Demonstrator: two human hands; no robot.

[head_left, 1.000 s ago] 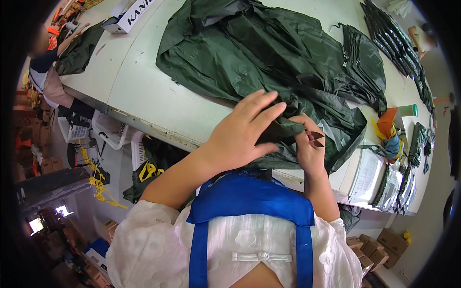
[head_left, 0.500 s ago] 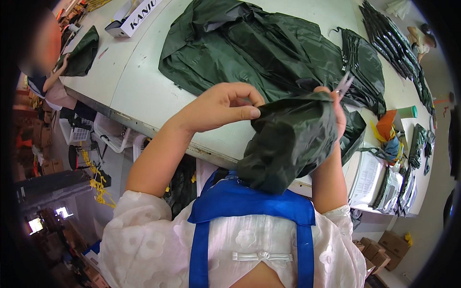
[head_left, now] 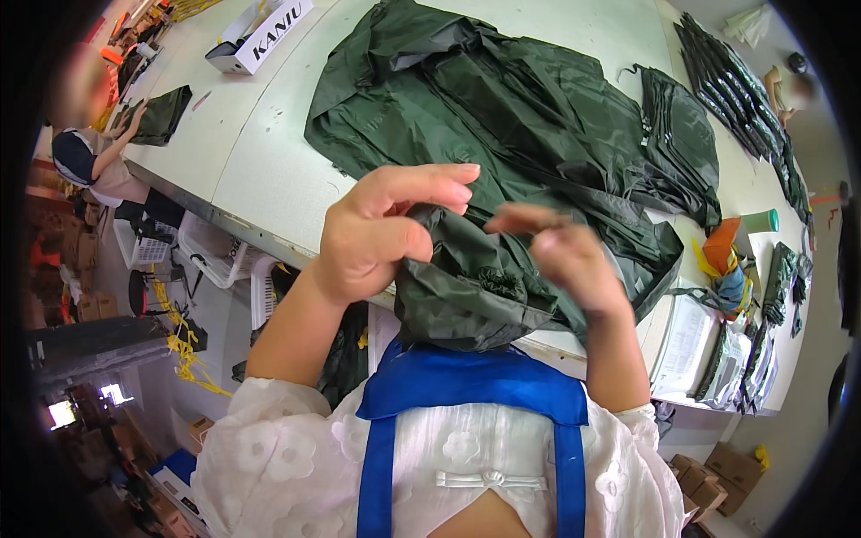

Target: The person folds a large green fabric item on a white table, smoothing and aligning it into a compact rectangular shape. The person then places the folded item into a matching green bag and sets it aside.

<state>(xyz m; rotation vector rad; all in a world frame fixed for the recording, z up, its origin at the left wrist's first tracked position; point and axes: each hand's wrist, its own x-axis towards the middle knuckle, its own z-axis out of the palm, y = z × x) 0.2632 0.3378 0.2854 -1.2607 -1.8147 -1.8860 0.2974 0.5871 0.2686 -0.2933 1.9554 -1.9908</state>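
Observation:
Near the table's front edge, my left hand [head_left: 368,233] pinches the rim of a dark green, thin shiny fabric piece [head_left: 475,314], thumb on the near side. Its mouth gapes open, and a gathered, ruffled bit shows inside. My right hand [head_left: 578,264] hovers just over the right side of that opening, smeared by motion, so what its fingers do is unclear. Beyond both hands, a large crumpled spread of the same green fabric [head_left: 502,117] covers the middle of the table.
Folded green pieces lie in a stack [head_left: 677,143] to the right, with dark packets [head_left: 731,85] beyond. A green-ended roll [head_left: 762,221] and papers [head_left: 686,341] sit at the right edge. A white box [head_left: 260,36] stands far left, where another person handles green fabric [head_left: 161,117].
The fabric piece has come left and lower, its mouth now facing up. My left hand has taken its rim. The right hand has let go of the top, and the scissors there no longer show.

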